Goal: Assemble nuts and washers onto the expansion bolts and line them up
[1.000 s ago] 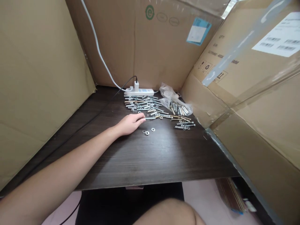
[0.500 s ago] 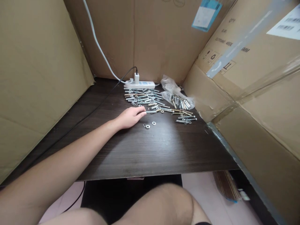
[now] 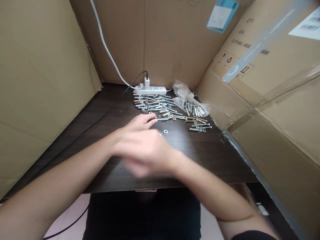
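Pinching a bolt [image 3: 162,119] in left hand [image 3: 143,122], right hand [image 3: 148,150] blurred, grip unclear, plastic bag [image 3: 182,89] holding metal fasteners [image 3: 193,109]

Big box [image 3: 275,73] on the right says "QTY:" and lower down a line ending in "MM", plus a recycling sign [image 3: 229,60] and up arrows [image 3: 245,70]. Barcode label [image 3: 307,27] and far blue label [image 3: 222,16]: too blurry to read.

The right hand [image 3: 147,151] is blurred, its grip unclear.
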Demonstrator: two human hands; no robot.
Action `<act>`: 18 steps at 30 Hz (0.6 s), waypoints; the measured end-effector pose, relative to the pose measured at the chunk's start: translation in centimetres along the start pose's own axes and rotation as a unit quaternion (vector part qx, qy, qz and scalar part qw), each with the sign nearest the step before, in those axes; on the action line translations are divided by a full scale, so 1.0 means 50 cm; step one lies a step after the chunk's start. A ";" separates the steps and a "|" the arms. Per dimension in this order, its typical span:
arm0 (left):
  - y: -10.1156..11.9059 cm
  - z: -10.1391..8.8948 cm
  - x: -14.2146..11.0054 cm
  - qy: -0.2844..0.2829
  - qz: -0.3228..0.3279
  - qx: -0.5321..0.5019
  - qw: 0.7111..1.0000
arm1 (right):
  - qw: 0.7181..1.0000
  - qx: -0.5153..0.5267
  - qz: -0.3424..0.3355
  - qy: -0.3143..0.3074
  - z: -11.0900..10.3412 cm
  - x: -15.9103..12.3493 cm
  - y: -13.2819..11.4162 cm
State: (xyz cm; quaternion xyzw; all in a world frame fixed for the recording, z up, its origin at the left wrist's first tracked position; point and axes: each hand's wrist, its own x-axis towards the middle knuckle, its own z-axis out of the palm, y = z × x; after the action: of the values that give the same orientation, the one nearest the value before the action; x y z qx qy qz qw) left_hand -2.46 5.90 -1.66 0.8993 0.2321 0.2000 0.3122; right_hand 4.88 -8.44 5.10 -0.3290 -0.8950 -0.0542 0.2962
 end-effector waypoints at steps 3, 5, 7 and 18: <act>-0.003 0.004 0.001 0.011 0.020 -0.009 1.000 | 0.987 -0.049 0.145 0.056 -0.022 -0.051 0.129; -0.002 0.005 0.002 0.016 0.020 0.005 1.000 | 0.966 -0.062 0.238 0.083 -0.033 -0.087 0.197; 0.001 0.006 0.001 0.013 0.009 0.013 1.000 | 0.953 -0.052 0.284 0.093 -0.037 -0.113 0.233; 0.014 0.001 -0.007 0.039 0.009 -0.010 0.999 | 0.937 0.018 0.348 0.019 -0.033 -0.132 0.247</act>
State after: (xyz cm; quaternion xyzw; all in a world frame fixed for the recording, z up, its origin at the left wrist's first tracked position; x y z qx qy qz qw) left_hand -2.52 5.18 -1.32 0.8896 0.2341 0.2404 0.3098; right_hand 17.36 -3.01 1.50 -0.6138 -0.7195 0.0621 0.3189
